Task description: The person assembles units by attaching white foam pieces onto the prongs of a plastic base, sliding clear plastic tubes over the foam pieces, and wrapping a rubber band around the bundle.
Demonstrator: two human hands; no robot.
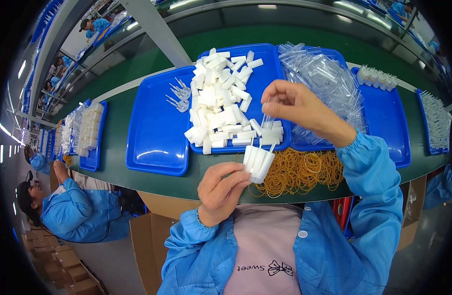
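Observation:
My left hand (221, 189) is closed on a small bundle of white plastic pieces (258, 163), side by side, with thin stems pointing up. Above it, my right hand (297, 105) pinches a clear plastic sleeve (268, 121) between thumb and fingers; its lower end hangs over the stems, and I cannot tell whether it touches them. Behind my hands, loose white pieces (218, 93) lie heaped in a blue tray (269, 53). Clear plastic sleeves (319, 73) fill the tray to its right. A pile of tan rubber bands (304, 172) lies just beyond my left hand.
At left, a blue tray (154, 118) holds several white stemmed parts (180, 96). Grouped white parts (377, 77) stand in the right-hand tray (390, 128). A co-worker (81, 206) sits at left. An open cardboard box (149, 246) stands below the green table edge.

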